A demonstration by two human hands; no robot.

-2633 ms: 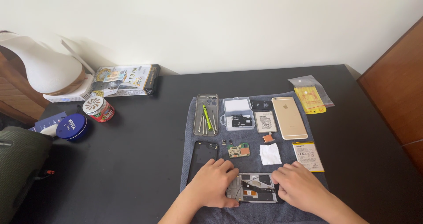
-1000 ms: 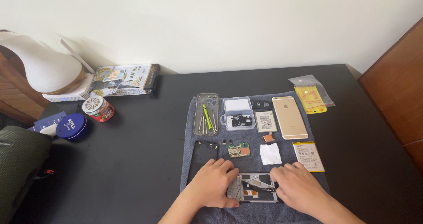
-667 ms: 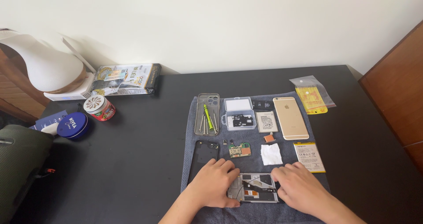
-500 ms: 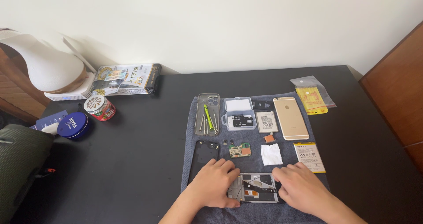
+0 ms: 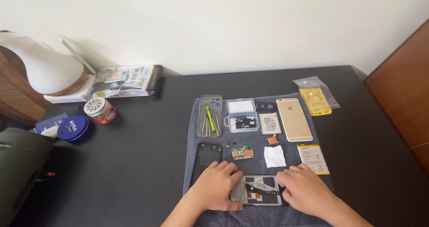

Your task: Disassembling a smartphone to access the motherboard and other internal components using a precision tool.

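Note:
An opened phone frame (image 5: 259,191) with exposed parts lies on a grey cloth (image 5: 192,133) at the near edge. My left hand (image 5: 216,185) rests on its left end and my right hand (image 5: 304,189) on its right end, both pressing it flat. Just beyond lie a black phone panel (image 5: 207,159), a small green circuit board (image 5: 242,152) and a white wipe (image 5: 274,156). Farther back sit a clear case holding screwdrivers (image 5: 210,117), a clear parts box (image 5: 241,115), a battery (image 5: 270,123) and a gold phone (image 5: 293,119).
A second battery (image 5: 312,157) lies right of the wipe; a plastic bag with yellow contents (image 5: 315,98) sits off the cloth. On the left of the black table (image 5: 134,155) are a blue tin (image 5: 73,128), a red tin (image 5: 100,110), a printed box (image 5: 125,79) and a white lamp (image 5: 40,70).
Both hands stay on the ends of the phone frame; only small finger shifts show. Nothing else has moved.

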